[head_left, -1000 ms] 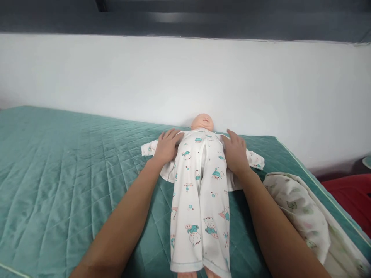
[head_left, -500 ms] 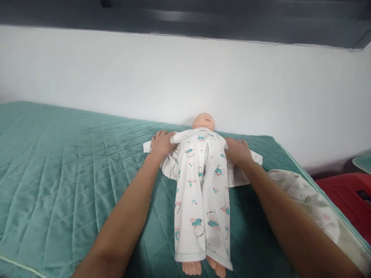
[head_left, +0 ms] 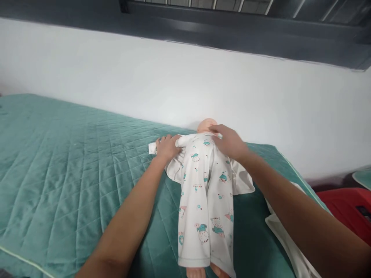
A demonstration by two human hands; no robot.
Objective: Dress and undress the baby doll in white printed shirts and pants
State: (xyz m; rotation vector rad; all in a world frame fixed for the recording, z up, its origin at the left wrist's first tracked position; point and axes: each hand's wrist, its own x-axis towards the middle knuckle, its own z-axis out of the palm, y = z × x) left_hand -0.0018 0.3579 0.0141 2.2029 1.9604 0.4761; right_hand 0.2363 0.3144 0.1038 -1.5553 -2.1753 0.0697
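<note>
A baby doll [head_left: 207,124] lies on its back on a green quilted mattress [head_left: 87,170], its head toward the wall and its feet toward me. White trousers [head_left: 203,200] with teal and pink animal prints cover its legs and reach up to the chest. Under them a white shirt [head_left: 242,179] spreads out at both sides. My left hand [head_left: 168,148] is at the trousers' top edge, over the doll's sleeve, fingers curled and thumb at the waistband. At the chest, my right hand [head_left: 230,143] has thumb and fingers around the waistband, partly covering the doll's face.
A white cloth [head_left: 285,235] lies at the mattress's right side, partly behind my right forearm. Beyond that edge is a red object [head_left: 344,206]. A white wall [head_left: 162,85] rises behind the doll, with a dark frame [head_left: 203,34] above.
My right hand has moved from the doll's side up and inward to its chest, near the face. My left hand stays at the other side. The view has tilted slightly.
</note>
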